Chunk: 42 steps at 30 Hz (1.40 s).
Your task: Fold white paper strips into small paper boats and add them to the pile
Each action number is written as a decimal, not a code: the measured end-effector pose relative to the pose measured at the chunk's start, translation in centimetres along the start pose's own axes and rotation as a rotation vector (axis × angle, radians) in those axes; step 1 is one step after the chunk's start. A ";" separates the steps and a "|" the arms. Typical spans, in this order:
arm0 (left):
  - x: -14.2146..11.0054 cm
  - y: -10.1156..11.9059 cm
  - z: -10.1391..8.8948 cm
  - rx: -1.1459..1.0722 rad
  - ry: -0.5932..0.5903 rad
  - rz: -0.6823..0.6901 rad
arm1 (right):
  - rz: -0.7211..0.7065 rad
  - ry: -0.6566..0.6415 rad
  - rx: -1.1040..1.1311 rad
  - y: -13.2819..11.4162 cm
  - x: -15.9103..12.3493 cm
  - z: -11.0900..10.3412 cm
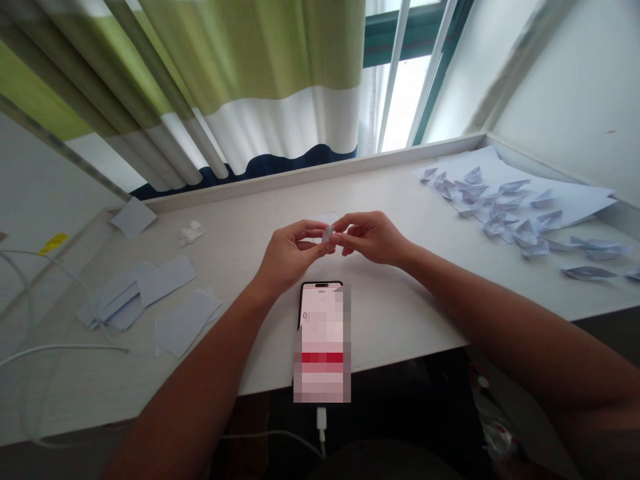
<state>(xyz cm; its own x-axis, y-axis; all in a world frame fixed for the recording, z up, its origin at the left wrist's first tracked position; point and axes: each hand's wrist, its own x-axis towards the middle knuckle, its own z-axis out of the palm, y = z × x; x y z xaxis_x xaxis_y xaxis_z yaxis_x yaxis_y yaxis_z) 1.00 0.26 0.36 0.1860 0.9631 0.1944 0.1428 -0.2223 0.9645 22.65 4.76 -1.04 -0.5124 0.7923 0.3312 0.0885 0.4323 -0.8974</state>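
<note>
Between my two hands, just above the white table [385, 300], is a small piece of folded white paper [327, 233]. My left hand [295, 250] pinches it between thumb and fingers from the left. From the right, the thumb and fingertips of my right hand [373, 237] press on the same piece. Its exact folded shape is partly hidden by my fingers. A phone [323, 320] with a lit screen lies below my hands at the table's front edge, partly blurred out.
Several folded paper boats [500, 200] stand at the right, some on white sheets [565, 190]. Loose paper pieces [185, 323] and a crumpled paper [191, 232] lie at the left. White cables [65, 348] cross the left side; a charging plug [321, 420] hangs below the phone. A curtain [225, 80] hangs behind.
</note>
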 end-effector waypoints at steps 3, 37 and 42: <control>0.0 -0.1 -0.1 -0.008 -0.015 -0.006 | -0.005 0.008 -0.001 -0.1 0.0 0.0; -0.2 -0.4 2.4 -0.016 0.323 0.117 | -0.377 0.304 -0.628 1.4 0.4 3.1; 0.1 -1.0 2.2 0.004 0.390 0.160 | -0.393 0.269 -0.441 1.0 0.5 3.4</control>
<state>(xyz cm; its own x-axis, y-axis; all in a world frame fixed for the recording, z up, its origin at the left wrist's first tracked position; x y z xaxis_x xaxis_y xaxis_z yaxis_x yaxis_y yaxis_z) 2.99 0.24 -1.01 -0.1756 0.9016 0.3952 0.1455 -0.3733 0.9162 19.63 4.16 -2.80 -0.3514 0.5943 0.7234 0.3098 0.8030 -0.5091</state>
